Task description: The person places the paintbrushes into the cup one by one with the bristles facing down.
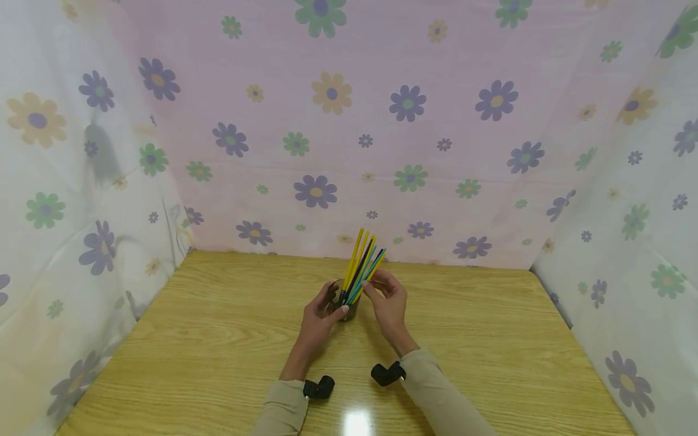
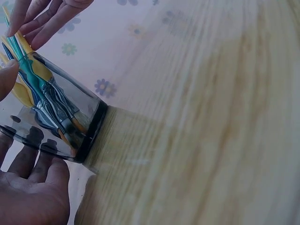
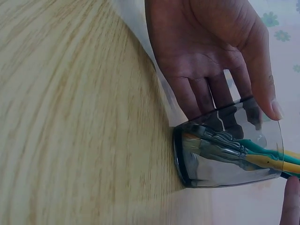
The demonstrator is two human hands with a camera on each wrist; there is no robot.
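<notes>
A clear, dark-tinted glass (image 1: 349, 313) stands on the wooden table (image 1: 218, 327) and holds several paintbrushes (image 1: 362, 257) with yellow, teal and dark handles. My left hand (image 1: 335, 301) grips the glass from the left, fingers behind it and thumb in front. In the right wrist view, that left hand (image 3: 234, 89) wraps round the glass (image 3: 225, 154), and metal ferrules show inside. My right hand (image 1: 373, 284) pinches the brush handles just above the rim. The left wrist view shows the right hand's fingers (image 2: 42, 18) lying on the handles (image 2: 28, 70) over the glass (image 2: 61, 112).
Floral cloth walls (image 1: 349, 121) close in the table at the back and on both sides. Bare wood (image 1: 491, 339) lies all round the glass. Black wrist cameras (image 1: 319, 387) sit on both beige sleeves.
</notes>
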